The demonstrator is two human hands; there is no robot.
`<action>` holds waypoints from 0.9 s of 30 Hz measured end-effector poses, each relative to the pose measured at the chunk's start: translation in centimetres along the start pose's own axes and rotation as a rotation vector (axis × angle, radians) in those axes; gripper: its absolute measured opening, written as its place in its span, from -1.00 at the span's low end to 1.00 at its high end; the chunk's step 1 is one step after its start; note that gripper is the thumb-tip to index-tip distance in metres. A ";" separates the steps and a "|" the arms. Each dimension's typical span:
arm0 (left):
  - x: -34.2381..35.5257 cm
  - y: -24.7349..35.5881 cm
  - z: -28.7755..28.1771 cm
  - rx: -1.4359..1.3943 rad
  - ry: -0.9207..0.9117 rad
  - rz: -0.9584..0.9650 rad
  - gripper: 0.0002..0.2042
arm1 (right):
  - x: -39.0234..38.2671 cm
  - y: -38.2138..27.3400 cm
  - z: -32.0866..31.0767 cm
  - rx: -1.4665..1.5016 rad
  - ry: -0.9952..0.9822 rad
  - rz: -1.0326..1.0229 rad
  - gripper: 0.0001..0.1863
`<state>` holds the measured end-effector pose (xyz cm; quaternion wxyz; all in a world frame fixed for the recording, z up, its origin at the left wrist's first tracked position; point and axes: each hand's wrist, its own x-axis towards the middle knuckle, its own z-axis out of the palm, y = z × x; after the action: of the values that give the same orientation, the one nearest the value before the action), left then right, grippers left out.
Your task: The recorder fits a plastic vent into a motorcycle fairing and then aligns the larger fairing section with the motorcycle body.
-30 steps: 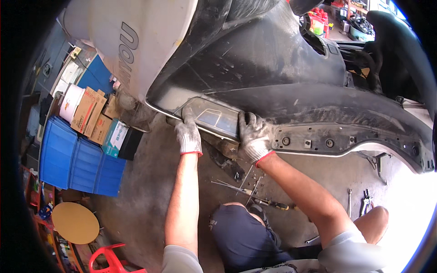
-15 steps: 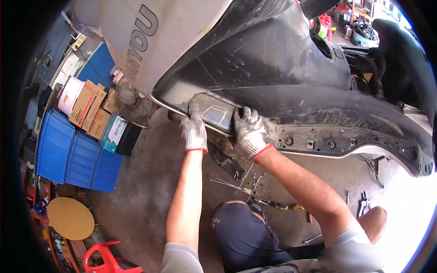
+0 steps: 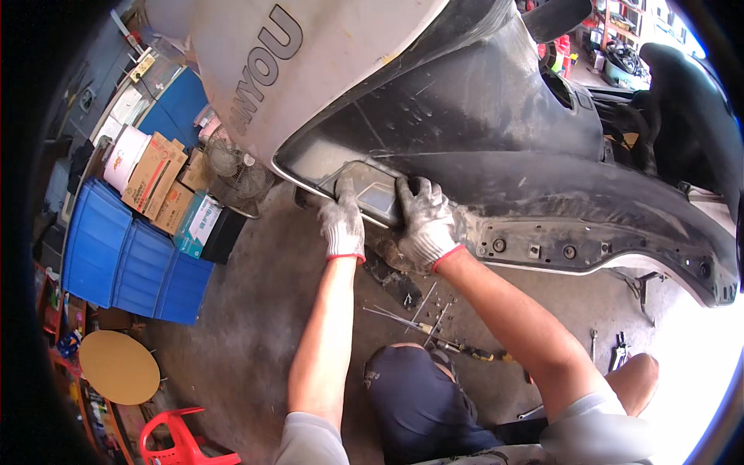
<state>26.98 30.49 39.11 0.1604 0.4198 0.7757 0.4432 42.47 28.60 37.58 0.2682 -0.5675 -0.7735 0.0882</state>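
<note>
Both my hands are in grimy white knit gloves with red cuffs, at the lower edge of a scuffed black vehicle body panel (image 3: 480, 101) with a pale outer skin (image 3: 333, 39). My left hand (image 3: 343, 221) grips a rectangular dark plate (image 3: 372, 198) at its left end, its fingers pressed onto the top and rim. My right hand (image 3: 425, 225) is closed round the right end of the same plate, fingers bent over it. The plate lies in the panel's lower corner, right of which runs a strip with several holes (image 3: 570, 249). The underside of the plate is hidden.
Blue bins (image 3: 97, 248), cardboard boxes (image 3: 155, 174) and a fan (image 3: 229, 174) stand left, by a round tan board (image 3: 118, 366) and red chair (image 3: 182, 434). Screwdrivers, pliers (image 3: 618, 349) and small parts lie on the concrete floor (image 3: 232, 333) beside my knees. Shelving (image 3: 620, 23) is at top right.
Both hands keep hold of the plate; my left fingers have shifted slightly right along with it in the picture. The whole view has shifted, the panel sitting somewhat further right.
</note>
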 end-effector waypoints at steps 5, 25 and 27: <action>-1.1 0.9 -0.2 -0.089 0.043 0.052 -0.11 | 0.5 -0.5 -1.0 -0.035 -0.136 0.015 -0.04; -3.5 -1.0 5.0 -0.243 0.003 -0.057 0.25 | -6.0 6.3 3.2 -0.006 -0.118 0.321 0.03; -3.2 -1.3 5.4 -0.208 0.039 -0.121 0.24 | -5.3 6.3 2.7 -0.085 -0.160 0.297 0.04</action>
<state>31.65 30.61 34.65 0.2144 0.3447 0.7523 0.5189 47.47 26.27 30.84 0.1656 -0.6776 -0.7030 0.1390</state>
